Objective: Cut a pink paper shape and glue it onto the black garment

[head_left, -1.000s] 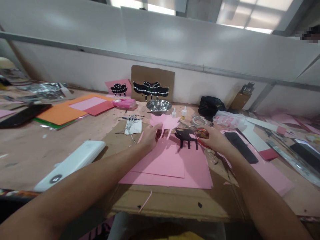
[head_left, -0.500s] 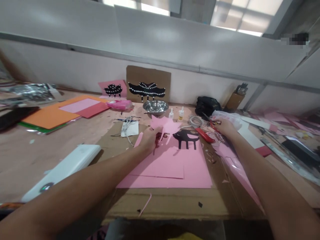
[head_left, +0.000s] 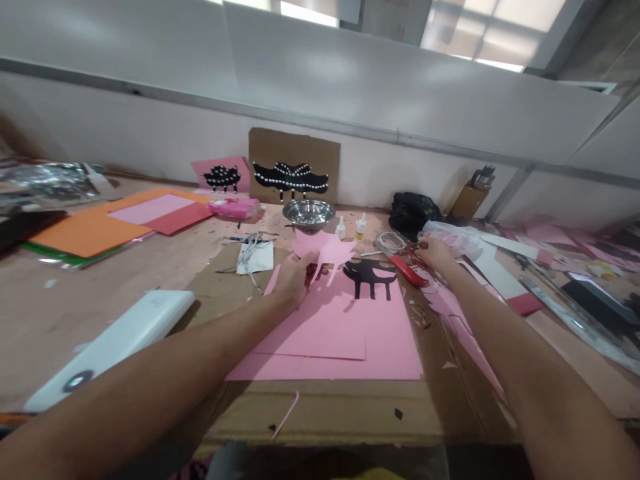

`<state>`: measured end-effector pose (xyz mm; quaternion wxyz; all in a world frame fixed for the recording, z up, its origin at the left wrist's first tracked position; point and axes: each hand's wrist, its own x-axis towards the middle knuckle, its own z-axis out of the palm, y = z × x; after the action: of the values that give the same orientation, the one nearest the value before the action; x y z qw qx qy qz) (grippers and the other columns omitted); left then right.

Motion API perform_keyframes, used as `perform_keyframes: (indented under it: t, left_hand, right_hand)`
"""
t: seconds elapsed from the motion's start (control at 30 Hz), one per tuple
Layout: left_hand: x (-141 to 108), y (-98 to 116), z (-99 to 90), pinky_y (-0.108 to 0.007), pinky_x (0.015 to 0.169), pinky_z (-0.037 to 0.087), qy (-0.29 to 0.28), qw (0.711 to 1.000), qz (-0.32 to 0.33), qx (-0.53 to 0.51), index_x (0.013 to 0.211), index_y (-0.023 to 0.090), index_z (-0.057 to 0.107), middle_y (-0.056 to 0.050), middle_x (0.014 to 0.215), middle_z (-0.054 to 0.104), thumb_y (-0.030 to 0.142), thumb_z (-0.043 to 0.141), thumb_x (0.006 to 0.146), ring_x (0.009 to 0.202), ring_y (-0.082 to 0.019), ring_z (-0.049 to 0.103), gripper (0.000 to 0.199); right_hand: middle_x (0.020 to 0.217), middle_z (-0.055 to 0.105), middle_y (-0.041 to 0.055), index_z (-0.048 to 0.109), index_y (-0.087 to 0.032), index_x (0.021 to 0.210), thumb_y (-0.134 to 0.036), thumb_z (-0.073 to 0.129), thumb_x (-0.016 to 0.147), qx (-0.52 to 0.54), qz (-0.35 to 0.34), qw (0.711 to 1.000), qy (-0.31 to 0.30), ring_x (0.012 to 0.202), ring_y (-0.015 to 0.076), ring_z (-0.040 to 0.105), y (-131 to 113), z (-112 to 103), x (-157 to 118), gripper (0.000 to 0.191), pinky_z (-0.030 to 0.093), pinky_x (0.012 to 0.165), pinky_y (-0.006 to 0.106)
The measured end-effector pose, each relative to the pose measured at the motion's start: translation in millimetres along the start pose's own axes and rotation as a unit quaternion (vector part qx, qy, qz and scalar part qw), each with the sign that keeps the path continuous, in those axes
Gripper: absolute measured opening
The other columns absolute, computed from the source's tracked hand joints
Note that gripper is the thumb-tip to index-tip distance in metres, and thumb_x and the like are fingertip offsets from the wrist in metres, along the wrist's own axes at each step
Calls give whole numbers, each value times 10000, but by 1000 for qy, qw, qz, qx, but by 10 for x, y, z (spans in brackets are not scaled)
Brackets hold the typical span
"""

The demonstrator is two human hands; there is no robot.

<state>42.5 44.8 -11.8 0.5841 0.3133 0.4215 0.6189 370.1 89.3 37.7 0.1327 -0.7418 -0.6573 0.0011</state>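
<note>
My left hand pinches a pink paper cutout above pink sheets. Beside it, a black paper cutout with thin legs lies on the sheets. My right hand is closed at the right, by a clear plastic bag; its fingers touch something red, which looks like a scissor handle. A red-handled tool lies just left of my right wrist. More pink cut paper is under my right forearm.
A steel bowl, glue bottles and a wire coil stand behind the sheets. A beaded black shape on cardboard leans on the wall. A white device lies left.
The view has shifted slightly. My left hand still holds the pink cutout, and my right hand has stayed near the red handle and plastic bag.
</note>
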Motion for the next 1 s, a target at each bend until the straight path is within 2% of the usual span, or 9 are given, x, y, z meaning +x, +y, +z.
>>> perform_keyframes:
  t: [0.17, 0.23, 0.3, 0.37, 0.5, 0.63, 0.8, 0.9, 1.0]
  left_hand:
    - [-3, 10, -2, -239, 471, 446, -10, 1000, 10, -16, 792, 145, 647, -31, 661, 678, 298, 776, 636, 493, -119, 569, 254]
    - [-7, 17, 0, -237, 468, 433, -15, 1000, 10, -19, 783, 144, 651, -25, 643, 665, 285, 773, 638, 486, -116, 560, 237]
    - [-8, 19, 4, -234, 470, 426, -17, 1000, 13, -22, 767, 149, 649, -12, 616, 645, 283, 772, 635, 488, -115, 556, 224]
    - [-5, 16, 8, -231, 467, 419, -15, 999, 17, -24, 742, 155, 640, -3, 598, 629, 286, 774, 626, 491, -114, 552, 220]
    - [1, 10, 13, -226, 460, 410, -17, 999, 20, -24, 704, 162, 621, 5, 592, 617, 283, 776, 611, 487, -107, 541, 218]
    - [-1, 17, 5, -230, 466, 416, -23, 999, 16, -17, 703, 156, 621, -9, 594, 627, 295, 776, 624, 494, -115, 555, 222]
    - [4, 12, -10, -244, 485, 434, -16, 1000, 15, -11, 759, 157, 629, -17, 618, 652, 299, 789, 623, 506, -133, 583, 253]
    - [10, 4, -10, -249, 492, 440, -13, 1000, 14, -13, 768, 155, 631, -15, 624, 653, 297, 791, 627, 510, -135, 591, 257]
    - [11, 4, -4, -249, 501, 449, -14, 1000, 10, -18, 760, 153, 627, -18, 632, 657, 291, 796, 623, 525, -138, 603, 258]
  right_hand:
    - [1239, 675, 154, 688, -135, 1229, -334, 528, 946, 21, -93, 995, 14, 1186, 259, 573, -465, 51, -262, 381, 405, 1051, 400]
    - [1312, 652, 119, 664, -191, 1291, -369, 561, 943, 39, -161, 986, -9, 1242, 243, 544, -727, 142, -476, 404, 374, 1100, 390]
    - [1459, 551, 119, 540, -211, 1446, -388, 549, 959, 77, -274, 957, -54, 1358, 249, 459, -937, 247, -708, 518, 329, 1153, 416]
    - [1543, 466, 119, 520, -206, 1469, -491, 563, 944, 81, -308, 942, -102, 1450, 281, 359, -1050, 331, -899, 599, 266, 1202, 451]
    - [1636, 307, 107, 437, -201, 1531, -561, 481, 966, 67, -343, 919, -183, 1505, 275, 294, -1025, 361, -1057, 671, 250, 1224, 443]
    - [1609, 366, 112, 495, -189, 1492, -512, 465, 976, 51, -328, 923, -194, 1465, 288, 369, -947, 263, -1084, 610, 287, 1205, 447]
    - [1395, 605, 131, 659, -188, 1307, -408, 581, 926, 29, -328, 927, -180, 1250, 288, 562, -917, 130, -1203, 447, 428, 1068, 421]
    - [1243, 684, 112, 708, -201, 1197, -380, 520, 972, 50, -330, 927, -170, 1112, 244, 618, -896, 79, -1180, 343, 464, 977, 369]
    - [1260, 673, 104, 695, -189, 1204, -356, 452, 1017, 85, -325, 935, -113, 1183, 224, 578, -900, 106, -990, 349, 425, 1031, 351]
